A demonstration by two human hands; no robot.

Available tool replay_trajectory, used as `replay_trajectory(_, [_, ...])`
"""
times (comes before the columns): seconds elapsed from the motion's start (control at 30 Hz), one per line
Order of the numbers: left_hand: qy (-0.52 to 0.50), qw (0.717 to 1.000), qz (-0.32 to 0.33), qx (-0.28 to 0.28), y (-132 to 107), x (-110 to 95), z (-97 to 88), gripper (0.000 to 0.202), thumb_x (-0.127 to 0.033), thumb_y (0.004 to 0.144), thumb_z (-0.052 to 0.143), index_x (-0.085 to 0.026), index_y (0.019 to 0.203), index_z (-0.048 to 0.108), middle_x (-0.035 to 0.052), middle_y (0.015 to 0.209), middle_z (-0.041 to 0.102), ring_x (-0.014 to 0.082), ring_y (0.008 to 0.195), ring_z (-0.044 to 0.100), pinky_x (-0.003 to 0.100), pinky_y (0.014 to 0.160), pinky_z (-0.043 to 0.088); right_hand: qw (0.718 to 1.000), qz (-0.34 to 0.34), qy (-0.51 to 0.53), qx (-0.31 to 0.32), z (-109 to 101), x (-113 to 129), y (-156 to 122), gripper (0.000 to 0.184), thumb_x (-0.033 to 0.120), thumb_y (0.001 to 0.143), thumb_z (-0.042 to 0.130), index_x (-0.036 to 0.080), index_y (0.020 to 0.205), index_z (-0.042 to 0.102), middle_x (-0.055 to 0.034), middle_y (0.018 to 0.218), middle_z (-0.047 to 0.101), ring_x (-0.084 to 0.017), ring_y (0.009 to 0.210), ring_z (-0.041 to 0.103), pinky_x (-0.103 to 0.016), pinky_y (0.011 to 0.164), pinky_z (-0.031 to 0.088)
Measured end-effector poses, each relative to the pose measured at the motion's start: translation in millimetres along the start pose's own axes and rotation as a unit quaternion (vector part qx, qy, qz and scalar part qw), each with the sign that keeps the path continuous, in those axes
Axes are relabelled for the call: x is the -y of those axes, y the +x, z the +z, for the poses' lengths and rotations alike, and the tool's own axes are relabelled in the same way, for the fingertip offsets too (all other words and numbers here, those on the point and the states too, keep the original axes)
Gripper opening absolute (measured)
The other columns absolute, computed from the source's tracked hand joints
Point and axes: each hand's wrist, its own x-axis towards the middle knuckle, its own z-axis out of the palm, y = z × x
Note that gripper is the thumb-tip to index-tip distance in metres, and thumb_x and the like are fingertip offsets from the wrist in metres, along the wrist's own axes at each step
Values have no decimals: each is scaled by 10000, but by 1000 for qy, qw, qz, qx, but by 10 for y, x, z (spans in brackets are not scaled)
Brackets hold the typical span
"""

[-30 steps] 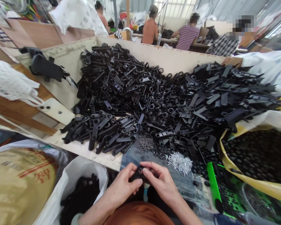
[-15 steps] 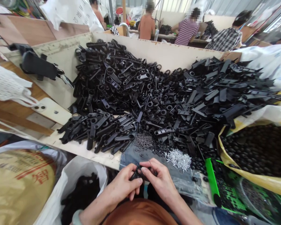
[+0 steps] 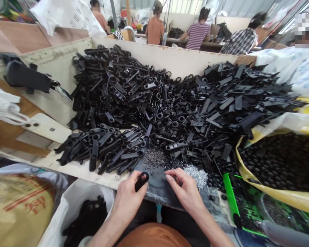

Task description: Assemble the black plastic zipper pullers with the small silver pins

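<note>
My left hand is closed on a small black plastic part with a ring end, held just above the near table edge. My right hand is pinched on a thin metal pin, close to a heap of silver pins. A pile of small dark springs lies between the hands and a big heap of black plastic arms that fills the bin.
White board walls ring the bin. A white bag of black parts sits low left, a yellow bag of black round pieces right. A phone lies left. Several people work at tables behind.
My hands, joined on the black part before, have come apart. The left hand now holds the part alone; the right hand has moved right toward the silver pins.
</note>
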Motion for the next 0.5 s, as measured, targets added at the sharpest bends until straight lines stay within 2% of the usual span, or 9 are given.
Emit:
replay_trajectory(0.1, [129, 991, 8, -21, 136, -104, 108, 83, -183, 910, 588, -216, 890, 661, 47, 816, 781, 248, 823, 749, 290, 690, 433, 999, -11, -45, 18, -28, 18, 124, 224, 282, 966, 530, 202, 910, 732, -38, 820, 660, -191, 719, 617, -299, 680, 462])
replay_trajectory(0.27, [173, 984, 27, -21, 221, -128, 247, 125, -206, 919, 618, -216, 812, 683, 62, 754, 781, 263, 764, 758, 296, 635, 384, 993, -24, -113, 37, 10, 60, 231, 168, 185, 963, 548, 202, 904, 705, -34, 857, 680, -187, 764, 658, -286, 708, 480])
replay_trajectory(0.5, [223, 973, 46, -32, 212, -119, 319, 95, -232, 926, 615, -203, 912, 704, 88, 747, 783, 292, 751, 761, 306, 614, 390, 985, -38, -159, 59, 130, 112, 410, 186, 113, 955, 597, 208, 816, 677, -14, 830, 658, -177, 786, 657, -257, 729, 468])
